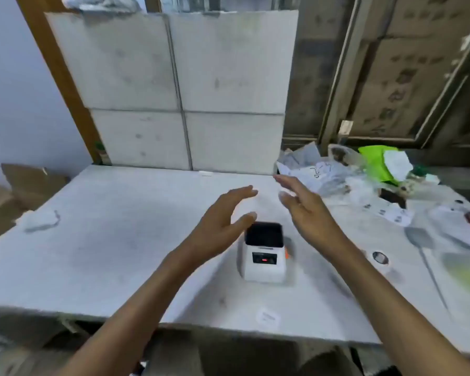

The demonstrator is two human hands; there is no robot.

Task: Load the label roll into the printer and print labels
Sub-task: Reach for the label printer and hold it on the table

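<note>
Head view | printer (264,256) mid-table (106,240), lid apparently open | left hand (223,229) at its 10 o'clock, right hand (307,213) at 1 o'clock, both spread, empty | likely light, rigid, smooth plastic; grasp opposite side walls | roll unseen

Single head cam, wide-angle, looks forward and down over the bench (98,240); both hands close, centre frame, wall behind.

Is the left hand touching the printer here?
Cannot tell. In the head view the left hand overlaps the printer top corner, thumb blurred; no clear contact or gap.
</note>
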